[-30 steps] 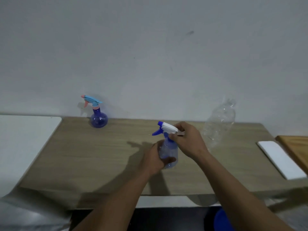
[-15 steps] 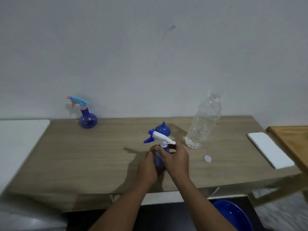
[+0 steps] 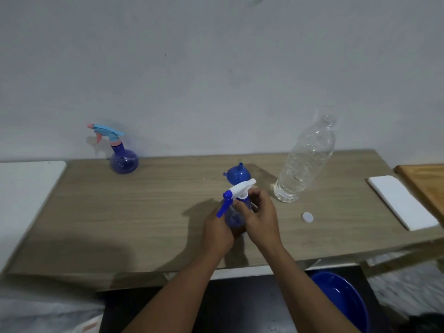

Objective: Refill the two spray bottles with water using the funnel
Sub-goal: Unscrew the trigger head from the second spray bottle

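Observation:
A clear blue spray bottle (image 3: 233, 216) with a white and blue trigger head (image 3: 240, 189) stands at the middle of the wooden table (image 3: 144, 212). My left hand (image 3: 217, 230) grips its body. My right hand (image 3: 260, 216) is closed around its neck just under the head. Behind it a blue funnel (image 3: 237, 173) sits upside down, spout up. A second blue spray bottle (image 3: 123, 159) with a light blue and pink head stands at the back left by the wall. A clear water bottle (image 3: 304, 162), uncapped, stands to the right.
A small white cap (image 3: 307, 217) lies on the table in front of the water bottle. A white folded cloth (image 3: 403, 203) lies at the right edge, beside a wooden board (image 3: 425, 183). A blue basin (image 3: 341, 299) sits on the floor below the table. A white surface (image 3: 26, 186) adjoins on the left.
The view tilted down and the funnel, water bottle base and cap came into sight. The trigger head has turned, its nozzle now pointing toward me on the left, as my right hand shifted on the neck.

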Demonstrator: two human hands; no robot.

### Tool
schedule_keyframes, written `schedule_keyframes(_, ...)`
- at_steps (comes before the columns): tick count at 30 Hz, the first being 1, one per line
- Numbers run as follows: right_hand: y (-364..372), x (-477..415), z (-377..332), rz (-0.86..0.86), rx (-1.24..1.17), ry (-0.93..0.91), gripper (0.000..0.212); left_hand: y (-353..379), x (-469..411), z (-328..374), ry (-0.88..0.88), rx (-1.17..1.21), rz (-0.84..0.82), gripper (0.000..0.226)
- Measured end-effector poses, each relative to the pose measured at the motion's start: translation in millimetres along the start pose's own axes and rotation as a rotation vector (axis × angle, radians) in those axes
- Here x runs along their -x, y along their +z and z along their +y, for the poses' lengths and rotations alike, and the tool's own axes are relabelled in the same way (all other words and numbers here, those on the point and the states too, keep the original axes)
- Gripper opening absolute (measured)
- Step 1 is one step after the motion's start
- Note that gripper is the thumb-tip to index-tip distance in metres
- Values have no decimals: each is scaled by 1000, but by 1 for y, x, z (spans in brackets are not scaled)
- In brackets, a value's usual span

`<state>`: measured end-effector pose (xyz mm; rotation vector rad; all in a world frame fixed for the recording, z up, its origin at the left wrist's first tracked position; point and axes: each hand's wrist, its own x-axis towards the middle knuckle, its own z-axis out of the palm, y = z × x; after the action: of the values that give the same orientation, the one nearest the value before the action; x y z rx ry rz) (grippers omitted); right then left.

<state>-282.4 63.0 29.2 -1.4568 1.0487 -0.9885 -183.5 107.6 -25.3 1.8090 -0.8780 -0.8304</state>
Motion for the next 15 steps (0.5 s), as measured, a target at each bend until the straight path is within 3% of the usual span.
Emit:
schedule_keyframes(3,-2,-1,2,-83,26,-58,25,-7,-1,11,85,106,28,23)
schedule_keyframes(6,-2,-3,2,-49,19,-18,37,-12,2,9,202,7,31,36)
schedule_keyframes(9,-2,-7,2,-77,69,-27,27,-11,3,10,232,-32,22,53)
schedule_keyframes(15,-3,-6,-1,-86,53,-48,36,-11,0,6,130,232,-65,58)
